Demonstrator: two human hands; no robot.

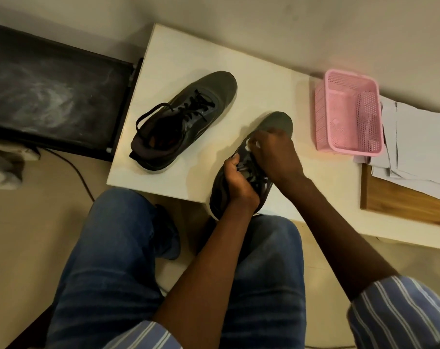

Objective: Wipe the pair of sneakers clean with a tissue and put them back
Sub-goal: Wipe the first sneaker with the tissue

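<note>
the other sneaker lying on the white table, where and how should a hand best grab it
Probably by the open collar at the heel of the free sneaker, coming from the near left. The heel points toward the person, its opening gapes upward, and nothing covers it.

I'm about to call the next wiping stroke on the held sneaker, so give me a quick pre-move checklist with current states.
1. Left hand grips the dark grey lace-up sneaker at its laced middle: ok.
2. Right hand pinches the crumpled white tissue against that shoe's upper: ok.
3. Heel overhangs the white table's near edge, supported by the grip: ok.
4. Second dark grey sneaker rests upright on the table, apart from the hands: ok.
5. Pink perforated plastic basket stands clear of the stroke: ok.
6. Tissue still clean enough: cannot tell.
</note>
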